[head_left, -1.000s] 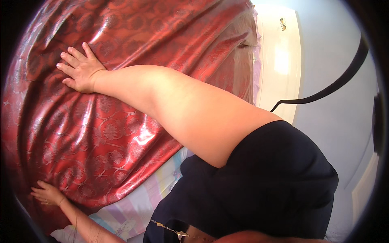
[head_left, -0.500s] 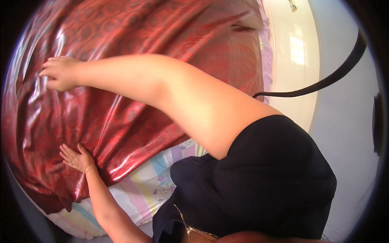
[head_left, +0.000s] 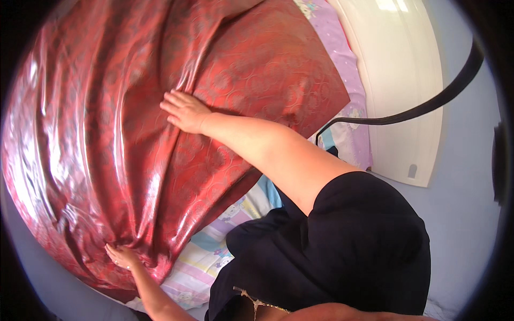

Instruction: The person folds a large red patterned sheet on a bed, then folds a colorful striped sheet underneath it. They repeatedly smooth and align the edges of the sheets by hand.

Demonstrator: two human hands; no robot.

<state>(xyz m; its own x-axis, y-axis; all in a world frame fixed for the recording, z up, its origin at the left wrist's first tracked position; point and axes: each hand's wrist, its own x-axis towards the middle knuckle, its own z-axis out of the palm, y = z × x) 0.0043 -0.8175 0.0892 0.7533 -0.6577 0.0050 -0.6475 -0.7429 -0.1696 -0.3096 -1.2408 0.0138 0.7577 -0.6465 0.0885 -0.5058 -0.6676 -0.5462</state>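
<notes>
A glossy red sheet with a dark swirling pattern [head_left: 251, 91] lies over a bed, gathered into long folds on the left. My right hand [head_left: 184, 111] rests flat on the middle of it, fingers stretched out beside a crease. Lower left, close to the near side, my left hand [head_left: 122, 257] presses on bunched folds of the same sheet. Its fingers look extended and it holds nothing that I can see. Under the red sheet, a pastel striped bedsheet with cartoon prints [head_left: 198, 267] shows along the near side.
At the right stands a cream headboard [head_left: 391, 69], with purple bedding [head_left: 340, 59] along it. A black strap [head_left: 407, 115] curves in from the right. My dark clothing [head_left: 342, 246] covers part of the bed's near edge. A pale blue-grey surface [head_left: 466, 176] lies beyond the headboard.
My right hand has moved right, toward the middle of the red sheet; my left hand has moved down, nearer the edge. The sheet's right end has shifted, showing more purple bedding, and new folds have formed.
</notes>
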